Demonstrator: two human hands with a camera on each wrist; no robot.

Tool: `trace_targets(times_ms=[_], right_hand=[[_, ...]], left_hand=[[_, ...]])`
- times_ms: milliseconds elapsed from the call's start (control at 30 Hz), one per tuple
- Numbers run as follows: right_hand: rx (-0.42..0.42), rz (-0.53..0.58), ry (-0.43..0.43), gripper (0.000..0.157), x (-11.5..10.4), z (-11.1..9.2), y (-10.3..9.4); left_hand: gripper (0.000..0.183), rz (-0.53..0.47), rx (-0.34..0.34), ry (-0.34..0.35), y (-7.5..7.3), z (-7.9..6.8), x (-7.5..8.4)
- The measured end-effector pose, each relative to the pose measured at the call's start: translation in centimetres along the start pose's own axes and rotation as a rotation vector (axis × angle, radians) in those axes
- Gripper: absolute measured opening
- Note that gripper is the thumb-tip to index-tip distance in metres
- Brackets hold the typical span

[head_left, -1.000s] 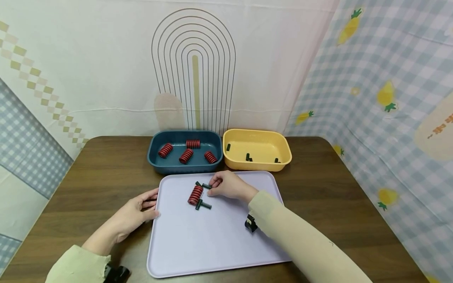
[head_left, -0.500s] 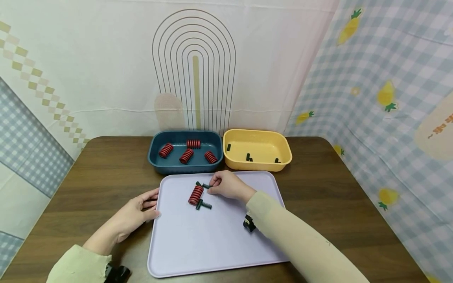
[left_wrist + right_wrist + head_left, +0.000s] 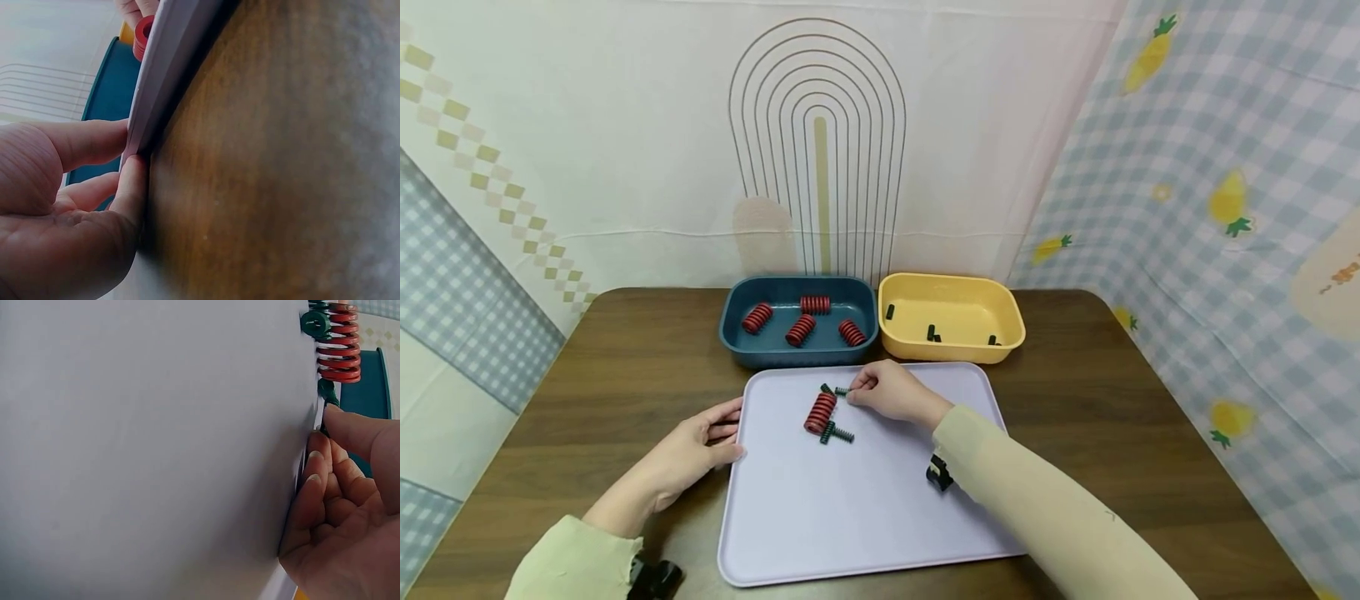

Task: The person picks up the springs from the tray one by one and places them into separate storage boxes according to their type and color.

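Note:
My left hand [image 3: 681, 457] holds the left rim of the pale lilac tray [image 3: 820, 517], thumb and fingertips at its edge in the left wrist view. Near the tray's far side, my right hand [image 3: 898, 392] pinches one end of a small dark green spring [image 3: 841, 391] between thumb and fingers. Just left of it lies a thick red spring [image 3: 820, 413], its coils clear in the right wrist view. Another green spring [image 3: 826, 388] touches the red one's far end. Two more green springs, one a slanting spring [image 3: 843, 434], lie crossed at its near end.
Behind the tray stand a dark blue bin [image 3: 775, 358] with several red springs and a yellow bin [image 3: 951, 350] with several small green springs, side by side. Under everything is a brown wooden table [image 3: 1097, 417], with a patterned cloth [image 3: 662, 167] hanging behind it.
The head view has shifted slightly, moving the whole scene a little to the right. My right hand has edged right with the green spring. The left hand stays at the tray rim.

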State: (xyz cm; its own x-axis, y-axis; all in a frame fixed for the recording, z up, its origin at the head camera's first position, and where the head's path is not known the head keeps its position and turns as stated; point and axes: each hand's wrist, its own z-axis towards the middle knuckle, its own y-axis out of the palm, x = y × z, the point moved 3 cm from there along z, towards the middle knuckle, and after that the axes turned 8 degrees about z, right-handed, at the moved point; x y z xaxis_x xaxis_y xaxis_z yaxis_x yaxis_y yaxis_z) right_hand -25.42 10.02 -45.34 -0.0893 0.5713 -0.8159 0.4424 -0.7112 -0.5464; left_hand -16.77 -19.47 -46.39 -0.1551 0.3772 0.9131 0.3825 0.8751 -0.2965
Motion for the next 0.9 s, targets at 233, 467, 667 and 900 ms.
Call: trace_targets(times_ms=[233, 467, 667, 900], right_hand=[[0.026, 0.087, -0.020, 0.008, 0.0, -1.2, -1.3], [0.112, 0.187, -0.017, 0.013, -0.2, -2.7, -3.9], [0.180, 0.206, -0.041, 0.020, 0.1, -3.5, -7.0], [0.297, 0.179, -0.060, 0.021, 1.3, -4.0, -10.1]], left_hand=[[0.073, 0.000, 0.001, -0.005, 0.0, 0.1, 0.0], [0.074, 0.000, -0.003, -0.004, -0.1, 0.1, 0.0], [0.074, -0.002, -0.003, -0.002, 0.0, 0.1, -0.1], [0.074, -0.002, -0.002, -0.005, -0.1, 0.1, -0.1]])
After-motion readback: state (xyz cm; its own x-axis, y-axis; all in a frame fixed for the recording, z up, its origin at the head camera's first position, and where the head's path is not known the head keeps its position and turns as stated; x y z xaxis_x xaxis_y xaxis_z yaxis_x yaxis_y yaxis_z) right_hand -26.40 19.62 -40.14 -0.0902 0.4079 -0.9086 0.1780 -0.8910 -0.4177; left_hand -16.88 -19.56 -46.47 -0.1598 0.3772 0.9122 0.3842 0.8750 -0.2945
